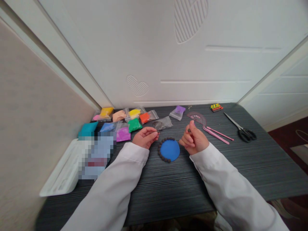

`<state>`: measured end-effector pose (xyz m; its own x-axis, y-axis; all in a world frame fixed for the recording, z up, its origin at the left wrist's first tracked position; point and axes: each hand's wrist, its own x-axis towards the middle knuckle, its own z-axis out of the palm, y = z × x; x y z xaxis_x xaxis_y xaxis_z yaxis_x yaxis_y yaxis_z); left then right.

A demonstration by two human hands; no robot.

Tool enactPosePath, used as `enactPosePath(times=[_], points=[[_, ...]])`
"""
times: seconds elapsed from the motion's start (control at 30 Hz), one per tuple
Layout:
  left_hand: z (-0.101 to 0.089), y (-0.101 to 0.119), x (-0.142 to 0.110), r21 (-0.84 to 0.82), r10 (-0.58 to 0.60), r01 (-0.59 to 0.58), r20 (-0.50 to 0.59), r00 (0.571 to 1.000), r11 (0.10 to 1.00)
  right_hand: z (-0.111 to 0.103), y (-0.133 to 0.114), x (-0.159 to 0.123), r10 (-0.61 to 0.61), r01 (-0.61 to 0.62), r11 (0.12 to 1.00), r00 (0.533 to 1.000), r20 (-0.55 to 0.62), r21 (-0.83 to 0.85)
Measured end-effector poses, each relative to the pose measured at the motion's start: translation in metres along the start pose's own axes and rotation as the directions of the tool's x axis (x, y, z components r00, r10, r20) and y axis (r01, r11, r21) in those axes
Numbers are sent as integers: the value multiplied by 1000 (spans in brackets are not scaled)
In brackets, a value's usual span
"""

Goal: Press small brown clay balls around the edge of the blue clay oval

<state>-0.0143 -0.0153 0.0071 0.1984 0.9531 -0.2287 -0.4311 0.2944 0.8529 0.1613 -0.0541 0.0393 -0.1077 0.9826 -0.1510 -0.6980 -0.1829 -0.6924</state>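
A flat blue clay disc lies on the table, and small dark clay balls line its left edge from top to bottom. Just left of the disc, my left hand is closed in a pinch, with a small dark bit of clay at its fingertips. On the other side, my right hand is raised with its fingers curled around a little dark clay ball. A clear bag with dark residue lies behind the left hand.
Several bags of coloured clay, among them a green one, lie at the back left. A white tray stands at far left. Rightward are a protractor, pink tools, scissors and a small colourful piece.
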Motion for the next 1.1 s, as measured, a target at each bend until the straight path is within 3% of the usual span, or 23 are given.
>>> enactPosePath(times=[0.23,0.3,0.43,0.57,0.8,1.0,1.1], points=[[-1,-3,0,35,-3,2,25,1000,999,-6,7,1,25,-40,974,997,-69,-222],[-1,-4,-1,63,7,-9,35,999,998,-5,12,1,-31,11,944,998,-56,-331],[2,-5,-6,154,49,-61,81,995,986,-4,21,-1,-174,166,789,984,44,-591],[4,-5,-9,230,76,-105,132,988,967,-4,24,-4,-212,200,632,974,82,-749],[4,-5,-11,271,57,-97,153,987,958,-9,27,-4,-255,285,542,952,168,-791],[9,-5,-15,279,60,-102,157,986,955,-2,24,-7,-312,337,247,915,254,-909],[13,-5,-18,303,61,-106,154,986,947,2,22,-10,-317,350,139,902,293,-926]])
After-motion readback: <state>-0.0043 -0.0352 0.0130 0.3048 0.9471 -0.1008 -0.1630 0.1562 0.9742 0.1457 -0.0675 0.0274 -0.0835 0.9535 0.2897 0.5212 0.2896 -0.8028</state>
